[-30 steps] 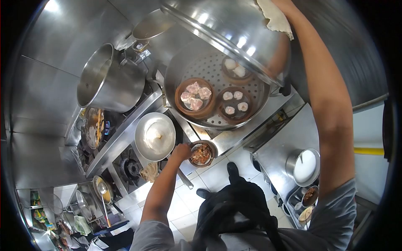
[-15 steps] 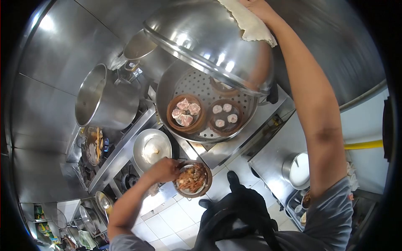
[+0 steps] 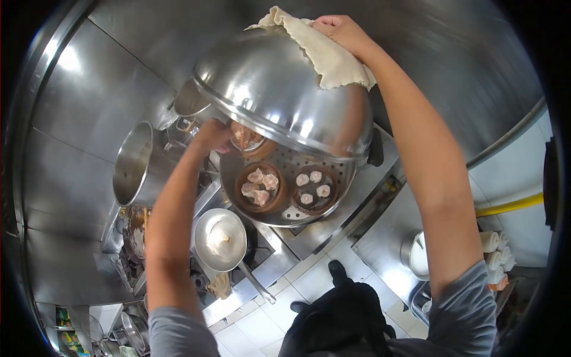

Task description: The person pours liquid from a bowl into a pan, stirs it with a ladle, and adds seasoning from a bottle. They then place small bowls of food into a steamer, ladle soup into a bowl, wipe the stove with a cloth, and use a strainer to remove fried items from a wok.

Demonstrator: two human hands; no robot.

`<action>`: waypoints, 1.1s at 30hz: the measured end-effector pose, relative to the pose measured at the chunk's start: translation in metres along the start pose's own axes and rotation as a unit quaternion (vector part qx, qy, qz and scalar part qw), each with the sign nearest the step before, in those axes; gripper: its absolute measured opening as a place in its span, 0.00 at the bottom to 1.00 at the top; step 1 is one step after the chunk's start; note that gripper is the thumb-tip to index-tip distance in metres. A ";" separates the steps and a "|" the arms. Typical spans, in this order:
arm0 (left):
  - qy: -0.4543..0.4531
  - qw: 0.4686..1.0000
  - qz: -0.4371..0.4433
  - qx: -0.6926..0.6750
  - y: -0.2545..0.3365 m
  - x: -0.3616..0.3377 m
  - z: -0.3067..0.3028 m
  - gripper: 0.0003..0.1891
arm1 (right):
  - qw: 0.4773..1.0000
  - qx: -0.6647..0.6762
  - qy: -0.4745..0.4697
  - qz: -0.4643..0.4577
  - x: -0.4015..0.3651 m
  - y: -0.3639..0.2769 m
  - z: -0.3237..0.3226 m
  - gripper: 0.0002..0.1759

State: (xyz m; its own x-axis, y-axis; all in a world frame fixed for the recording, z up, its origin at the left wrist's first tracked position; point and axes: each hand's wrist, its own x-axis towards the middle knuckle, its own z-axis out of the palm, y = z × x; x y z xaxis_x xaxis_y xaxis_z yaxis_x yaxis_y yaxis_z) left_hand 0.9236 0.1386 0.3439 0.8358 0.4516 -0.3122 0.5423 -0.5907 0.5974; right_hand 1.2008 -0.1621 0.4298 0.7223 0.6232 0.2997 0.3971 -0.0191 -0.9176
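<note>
A beige cloth [image 3: 321, 52] lies over the top of the domed metal lid [image 3: 279, 89], and my right hand [image 3: 345, 34] is closed on it, with the lid tilted up over the steamer. Under the lid's left edge, my left hand [image 3: 214, 137] grips the side of a round basket of brown food [image 3: 247, 138], at the back left of the perforated steamer tray [image 3: 285, 163]. Nearer on the tray sit a basket of several pinkish dumplings [image 3: 259, 187] and a basket of several small pale dumplings [image 3: 313, 189].
Left of the steamer stand a tall steel pot [image 3: 134, 163] and a smaller pot [image 3: 191, 98]. A pan [image 3: 220, 239] rests on the stove in front, its handle pointing toward the floor. On the right counter is a white-filled container [image 3: 419, 256]; a yellow hose [image 3: 511, 205] runs behind.
My left hand has carried the basket of brown food from beside the pan up and into the steamer's back left. My right hand, the cloth and the lid have shifted slightly left.
</note>
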 end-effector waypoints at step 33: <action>-0.105 0.982 -0.043 0.150 0.049 -0.013 -0.001 0.27 | 1.000 0.005 0.010 0.015 -0.010 -0.009 -0.002 0.14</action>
State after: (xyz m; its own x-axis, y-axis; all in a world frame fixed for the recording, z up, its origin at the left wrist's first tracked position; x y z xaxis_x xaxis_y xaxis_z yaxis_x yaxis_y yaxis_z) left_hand 0.9389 0.1051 0.3780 0.7684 0.3782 -0.5163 0.5855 -0.7411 0.3285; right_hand 1.1906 -0.1695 0.4359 0.7447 0.6071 0.2771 0.3694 -0.0292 -0.9288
